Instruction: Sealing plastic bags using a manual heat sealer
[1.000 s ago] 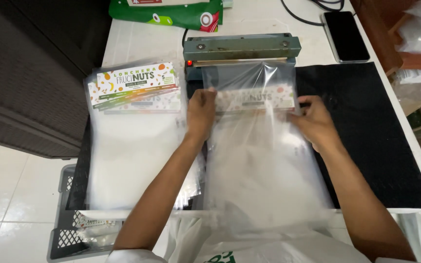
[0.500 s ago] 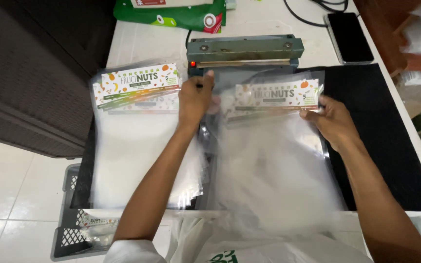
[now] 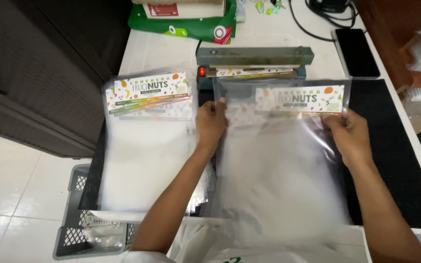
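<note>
Both my hands hold one clear plastic bag (image 3: 278, 175) with a white printed label strip (image 3: 299, 99) along its top. My left hand (image 3: 211, 123) pinches the bag's upper left edge. My right hand (image 3: 350, 136) grips the upper right corner under the label. The bag's top lies just in front of a grey-green heat sealer (image 3: 254, 59) with a red light. To the left lies a stack of similar labelled clear bags (image 3: 144, 146).
A black mat (image 3: 395, 160) covers the white table under the bags. A black phone (image 3: 355, 52) lies at the back right, a green package (image 3: 186, 24) at the back. A grey plastic crate (image 3: 76, 229) stands on the tiled floor at left.
The bag in my hands has shifted to the right and slightly away from the sealer. My right hand moved right with it; my left hand stayed near the sealer's left end.
</note>
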